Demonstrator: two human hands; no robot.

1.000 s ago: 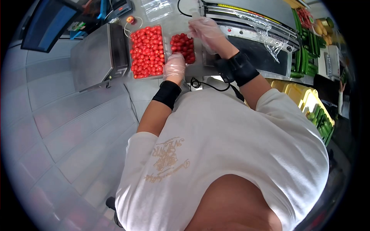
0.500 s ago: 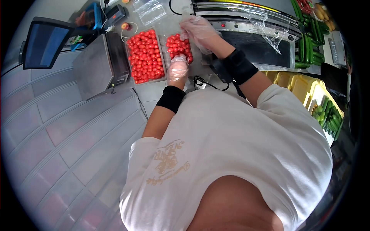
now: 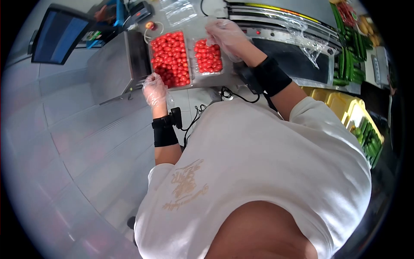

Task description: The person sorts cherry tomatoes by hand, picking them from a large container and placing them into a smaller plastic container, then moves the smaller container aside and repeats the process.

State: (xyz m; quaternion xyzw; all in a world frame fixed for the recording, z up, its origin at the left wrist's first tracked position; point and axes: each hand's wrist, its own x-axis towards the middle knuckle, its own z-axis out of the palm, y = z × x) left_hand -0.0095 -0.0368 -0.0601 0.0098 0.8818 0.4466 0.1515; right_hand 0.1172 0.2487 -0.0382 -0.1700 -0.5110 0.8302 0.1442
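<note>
Two trays share the surface's (image 3: 189, 98) far edge. Right hand (image 3: 224, 34) touches the small tray's (image 3: 208, 56) far rim, whether its grip pinches I cannot tell; left hand (image 3: 154, 88) hangs open, empty, off the large tray's (image 3: 170, 58) near corner. Portioning tomatoes seems underway; the fruit wants gentle pinches

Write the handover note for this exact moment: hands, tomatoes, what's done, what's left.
Left hand: gloved, off the trays, beside the near corner of the large tomato tray; whether it holds anything is unclear.
Right hand: gloved, at the far rim of the small punnet.
Done: the punnet looks full of tomatoes.
Left: no film or lid visible on the punnet; the large tray is mostly full.
</note>
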